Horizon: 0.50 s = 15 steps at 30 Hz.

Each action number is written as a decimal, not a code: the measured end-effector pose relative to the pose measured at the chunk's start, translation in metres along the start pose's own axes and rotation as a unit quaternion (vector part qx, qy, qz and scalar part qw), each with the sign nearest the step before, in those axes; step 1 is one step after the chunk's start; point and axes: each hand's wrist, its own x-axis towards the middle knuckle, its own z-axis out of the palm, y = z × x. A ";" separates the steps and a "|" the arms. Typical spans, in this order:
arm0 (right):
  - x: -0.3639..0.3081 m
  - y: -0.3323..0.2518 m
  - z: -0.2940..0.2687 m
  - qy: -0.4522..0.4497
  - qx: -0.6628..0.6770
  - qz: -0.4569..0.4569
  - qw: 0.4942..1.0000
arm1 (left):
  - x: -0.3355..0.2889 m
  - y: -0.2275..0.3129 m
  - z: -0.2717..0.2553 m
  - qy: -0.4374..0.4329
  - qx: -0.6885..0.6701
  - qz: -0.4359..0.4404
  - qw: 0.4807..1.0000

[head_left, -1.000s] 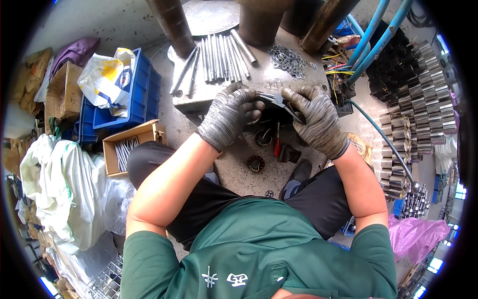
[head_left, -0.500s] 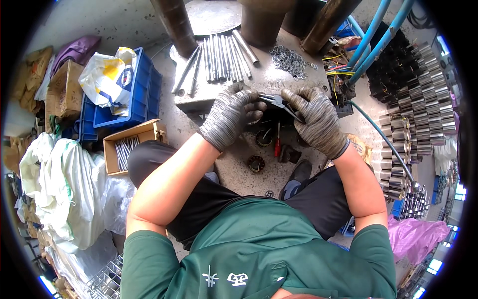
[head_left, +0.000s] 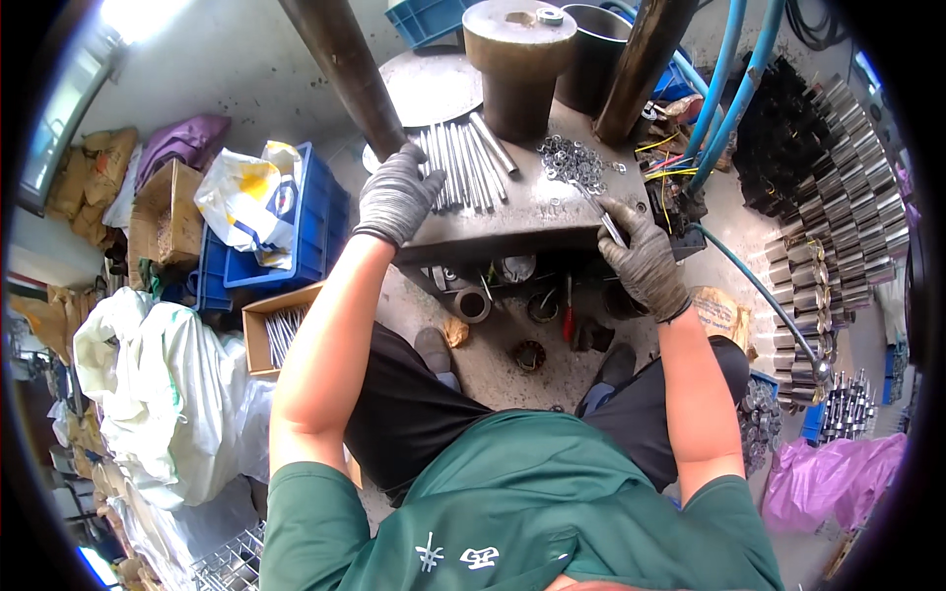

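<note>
My left hand (head_left: 397, 202), in a grey knitted glove, reaches over the left end of a row of metal rods (head_left: 458, 167) on the worktop. Its thumb stands apart from the fingers, and the hand covers the rods beneath it. In my right hand (head_left: 645, 261), gloved alike, is a pair of pliers (head_left: 613, 229). Their jaws point away from me, at the near edge of a heap of small metal rings (head_left: 572, 163). A thicker rod or tube (head_left: 495, 145) lies at the row's right side.
Behind the rods rises a thick metal cylinder (head_left: 519, 74), between brown posts (head_left: 345, 74). Blue hoses (head_left: 724, 89) hang at the right, near stacked shiny metal sleeves (head_left: 838, 227). To my left stand a blue crate (head_left: 320, 212) and an open carton of thin rods (head_left: 286, 330).
My hands have moved apart. The left went forward and left to the rods; the right brought the pliers to the ring heap. The view has shifted, showing more of the background.
</note>
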 end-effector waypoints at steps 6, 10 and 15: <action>-0.003 0.013 0.003 -0.022 0.003 0.007 1.000 | 0.002 -0.003 0.014 -0.054 0.019 -0.019 0.998; -0.006 0.021 0.007 -0.019 0.007 -0.012 1.000 | 0.006 -0.007 0.013 -0.059 -0.050 -0.021 0.997; -0.004 0.019 0.007 -0.018 -0.014 -0.034 0.999 | 0.002 -0.014 0.018 -0.041 0.061 0.043 0.996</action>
